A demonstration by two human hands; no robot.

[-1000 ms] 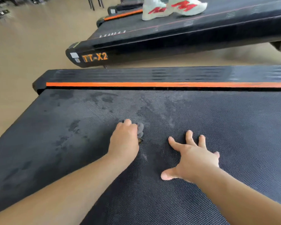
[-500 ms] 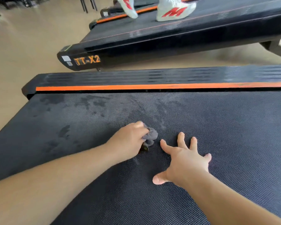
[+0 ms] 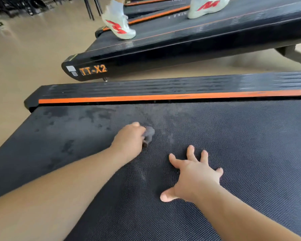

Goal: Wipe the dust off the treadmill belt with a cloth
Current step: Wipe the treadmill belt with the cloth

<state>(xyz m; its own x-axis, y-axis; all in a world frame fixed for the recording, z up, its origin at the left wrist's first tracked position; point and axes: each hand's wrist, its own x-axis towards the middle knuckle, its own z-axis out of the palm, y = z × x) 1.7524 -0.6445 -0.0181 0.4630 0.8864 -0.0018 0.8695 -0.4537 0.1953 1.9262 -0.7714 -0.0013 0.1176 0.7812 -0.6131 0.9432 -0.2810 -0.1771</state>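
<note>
A dark textured treadmill belt (image 3: 241, 145) fills the lower view, with darker damp patches at its far left. My left hand (image 3: 129, 141) presses a small bunched grey cloth (image 3: 149, 134) onto the belt near the middle; only the cloth's right part shows past my fingers. My right hand (image 3: 195, 178) lies flat on the belt to the right and nearer to me, fingers spread, holding nothing.
A black side rail with an orange stripe (image 3: 163, 97) borders the belt's far edge. Beyond it stands a second treadmill marked TT-X2 (image 3: 92, 70), where a person in white and red shoes (image 3: 118, 25) walks. Tan floor (image 3: 24, 58) lies to the left.
My left hand has pushed the cloth away from me and a little right across the belt. My right hand stays planted. The person on the other treadmill has stepped, one shoe moving left.
</note>
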